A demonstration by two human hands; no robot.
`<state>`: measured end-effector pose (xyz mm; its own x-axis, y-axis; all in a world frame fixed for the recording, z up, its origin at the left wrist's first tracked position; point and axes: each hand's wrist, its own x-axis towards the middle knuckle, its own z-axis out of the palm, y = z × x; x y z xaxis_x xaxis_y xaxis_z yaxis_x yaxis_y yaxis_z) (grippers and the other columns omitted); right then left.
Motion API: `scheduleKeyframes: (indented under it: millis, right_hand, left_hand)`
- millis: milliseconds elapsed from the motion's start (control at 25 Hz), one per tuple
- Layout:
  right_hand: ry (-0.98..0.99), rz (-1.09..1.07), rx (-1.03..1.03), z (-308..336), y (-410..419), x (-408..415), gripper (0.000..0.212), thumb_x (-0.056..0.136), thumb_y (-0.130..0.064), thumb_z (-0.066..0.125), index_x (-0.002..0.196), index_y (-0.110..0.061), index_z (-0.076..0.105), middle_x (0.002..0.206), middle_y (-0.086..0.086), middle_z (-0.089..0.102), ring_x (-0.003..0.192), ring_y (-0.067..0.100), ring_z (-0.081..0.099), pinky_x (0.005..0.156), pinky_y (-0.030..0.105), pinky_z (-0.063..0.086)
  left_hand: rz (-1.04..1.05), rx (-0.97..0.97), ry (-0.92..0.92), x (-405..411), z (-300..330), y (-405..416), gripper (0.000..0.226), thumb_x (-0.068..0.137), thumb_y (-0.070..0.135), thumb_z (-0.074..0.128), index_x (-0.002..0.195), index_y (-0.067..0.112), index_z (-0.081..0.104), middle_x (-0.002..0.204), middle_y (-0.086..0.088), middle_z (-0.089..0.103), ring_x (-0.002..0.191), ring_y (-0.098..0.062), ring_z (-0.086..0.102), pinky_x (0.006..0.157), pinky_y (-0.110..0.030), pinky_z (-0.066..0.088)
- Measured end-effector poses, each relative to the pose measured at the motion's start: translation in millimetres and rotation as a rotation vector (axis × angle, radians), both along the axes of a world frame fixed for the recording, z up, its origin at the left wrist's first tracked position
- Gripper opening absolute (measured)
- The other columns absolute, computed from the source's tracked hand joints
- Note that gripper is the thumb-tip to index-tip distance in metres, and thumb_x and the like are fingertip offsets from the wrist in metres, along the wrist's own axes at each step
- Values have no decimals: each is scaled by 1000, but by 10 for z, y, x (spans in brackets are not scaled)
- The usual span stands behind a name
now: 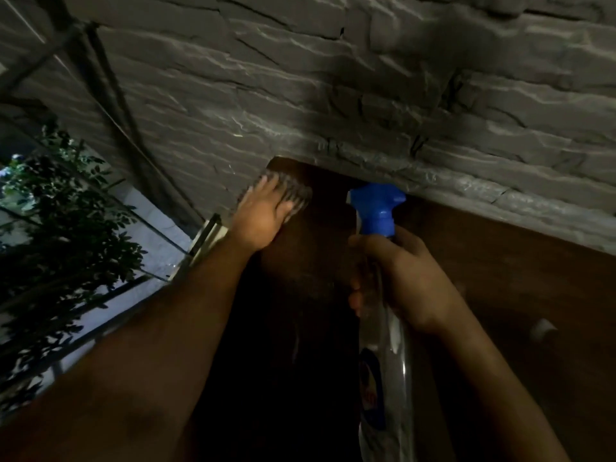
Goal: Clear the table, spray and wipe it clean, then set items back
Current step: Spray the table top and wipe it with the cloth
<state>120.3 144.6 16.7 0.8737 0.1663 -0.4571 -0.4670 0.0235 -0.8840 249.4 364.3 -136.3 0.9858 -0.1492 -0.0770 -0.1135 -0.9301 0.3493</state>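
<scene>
Left hand: my left hand [265,213] lies flat with straight fingers, pressing a grey cloth [293,191] onto the counter near its far left corner.
Cloth: small, pale grey, partly under my fingers, touching the counter close to the wall.
Right hand: my right hand [405,281] is curled round the neck of the spray bottle [383,328], held above the counter.
Spray bottle: clear body, blue trigger head [378,208] at the top, a dark blue label low on the body; roughly upright, nozzle toward the wall.
Counter: dark brown counter [520,295], dim; a faint sheen runs down the middle between my arms.
On counter, right: a small pale object [542,328], too blurred to identify.
Wall: grey rough stone wall [333,95] running along the counter's far edge.
Left side: leafy plant [60,228] beside railing bars.
</scene>
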Motion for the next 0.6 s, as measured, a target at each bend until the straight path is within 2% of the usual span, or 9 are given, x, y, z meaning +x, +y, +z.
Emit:
scheduleKeyframes:
  millis: [40,80,160,200,280,360,440,560,600]
  right_hand:
    - [-4,6,-15,-15,8,-27,16,92,-17,58,101,-5,54,64,14,56,50,29,54,49,36,48]
    - [-9,7,-26,-14,15,-55,14,92,-17,58,99,-5,55,64,14,57,50,28,54,48,35,49]
    - [-5,2,-29,-6,17,-134,11,91,-15,58,97,-6,56,63,14,58,50,28,55,49,35,49]
    - [13,-8,-21,3,17,-179,10,91,-14,58,97,-7,56,62,14,57,49,29,55,49,35,49]
    - [60,-28,3,23,46,-276,9,90,-13,59,97,-9,55,61,14,55,48,28,52,47,34,47]
    - [55,-24,9,16,101,-312,8,90,-12,60,94,-10,54,61,15,54,49,27,50,46,33,47]
    - [34,-24,11,-23,149,-326,8,89,-12,61,94,-10,55,60,12,54,49,27,51,48,35,48]
    - [34,15,29,-25,189,-375,9,90,-13,60,98,-10,56,61,11,57,49,29,53,52,39,48]
    - [43,24,35,-18,188,-401,12,90,-13,59,101,-9,56,62,11,58,50,29,53,52,39,48]
  left_hand:
    - [21,28,3,-4,12,-127,54,100,41,37,146,13,37,157,-9,25,147,-24,16,119,-41,11]
    - [-55,17,-14,-154,-7,-229,55,99,42,36,145,13,39,156,-9,28,147,-23,18,119,-40,12]
    - [-391,0,-78,-744,-125,-250,57,96,45,33,142,13,44,153,-5,34,145,-18,22,119,-37,13]
    - [-477,-14,-79,-926,-142,-83,58,95,46,32,142,14,44,153,-3,33,145,-15,21,120,-36,12]
    - [-373,-30,-73,-776,-163,215,62,95,50,28,144,15,42,155,-3,31,146,-17,19,120,-41,15]
    - [-56,-9,-27,-291,-92,218,60,97,49,31,146,14,38,157,-6,25,147,-22,17,120,-43,13]
    - [9,33,12,-202,-11,-45,55,100,42,36,147,13,35,158,-6,22,148,-23,14,120,-41,10]
    - [-386,-25,-77,-1066,-192,-82,57,96,45,33,144,14,41,154,-3,30,146,-19,21,120,-40,13]
    - [-444,-22,-91,-1239,-209,102,58,96,47,31,143,15,42,154,0,30,146,-16,20,119,-39,15]
